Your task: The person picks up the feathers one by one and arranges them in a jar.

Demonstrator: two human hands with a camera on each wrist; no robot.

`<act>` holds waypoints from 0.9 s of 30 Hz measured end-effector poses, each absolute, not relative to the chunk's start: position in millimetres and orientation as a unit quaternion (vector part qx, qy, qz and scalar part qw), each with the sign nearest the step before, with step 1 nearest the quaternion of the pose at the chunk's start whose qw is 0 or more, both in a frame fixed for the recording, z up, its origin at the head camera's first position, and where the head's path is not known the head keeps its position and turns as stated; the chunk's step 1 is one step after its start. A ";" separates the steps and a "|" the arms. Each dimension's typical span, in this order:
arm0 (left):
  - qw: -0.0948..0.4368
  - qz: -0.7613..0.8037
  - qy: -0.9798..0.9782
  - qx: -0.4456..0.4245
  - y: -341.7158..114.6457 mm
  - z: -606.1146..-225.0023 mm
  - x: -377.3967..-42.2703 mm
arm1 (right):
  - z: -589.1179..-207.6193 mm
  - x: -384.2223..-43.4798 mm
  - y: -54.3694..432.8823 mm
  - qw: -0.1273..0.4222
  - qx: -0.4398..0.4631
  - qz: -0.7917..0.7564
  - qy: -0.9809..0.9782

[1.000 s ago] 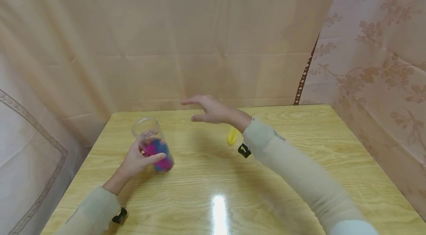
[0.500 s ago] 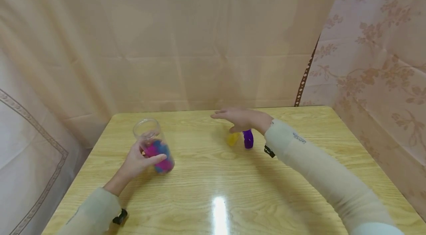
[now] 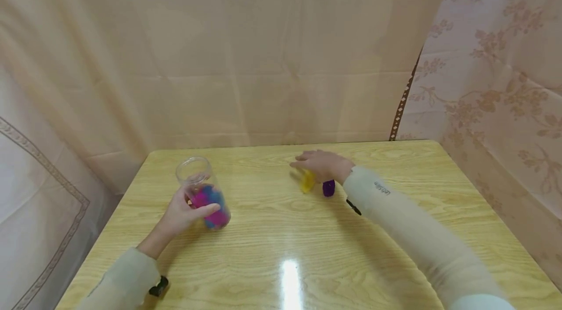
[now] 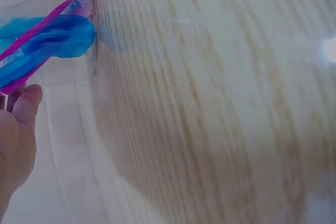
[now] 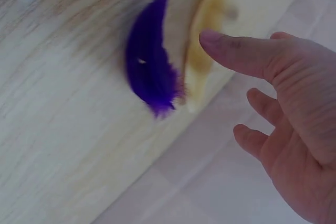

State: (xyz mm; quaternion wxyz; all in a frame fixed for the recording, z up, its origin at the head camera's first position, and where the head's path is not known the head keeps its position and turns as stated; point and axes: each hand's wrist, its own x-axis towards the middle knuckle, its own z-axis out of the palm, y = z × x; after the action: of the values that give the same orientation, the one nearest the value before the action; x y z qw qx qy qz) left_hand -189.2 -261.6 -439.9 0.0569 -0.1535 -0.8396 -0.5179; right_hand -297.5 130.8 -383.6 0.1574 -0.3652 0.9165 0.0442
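A clear cup with pink and blue feathers inside stands on the left of the table. My left hand grips its side, thumb across the front. In the left wrist view the blue feathers show through the cup's wall. On the right, my right hand hovers over a yellow feather, its fingers spread and loosely bent. Beside it lies a purple feather. In the right wrist view the thumb overlaps the blurred yellow feather; whether it touches is unclear. The purple feather lies apart from the hand.
The wooden table reaches back to a beige curtain. A floral cloth hangs at the right, and a pale cloth at the left. Light glares on the table's front.
My right hand has moved rightward and down from mid-table to over the yellow feather. The purple feather has come into sight from behind the right arm. The left hand and cup have hardly moved.
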 end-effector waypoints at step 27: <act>0.056 -0.525 -0.836 -0.151 -261.7 -440.6 -188.7 | -401.1 -311.5 118.4 0.115 -0.374 0.168 0.905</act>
State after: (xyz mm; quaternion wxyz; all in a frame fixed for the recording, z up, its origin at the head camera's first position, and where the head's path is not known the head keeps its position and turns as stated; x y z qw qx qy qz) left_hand -188.7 -261.7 -440.6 0.0562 -0.1507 -0.8359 -0.5248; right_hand -311.5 118.4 -401.1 0.1149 -0.3739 0.9049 0.1678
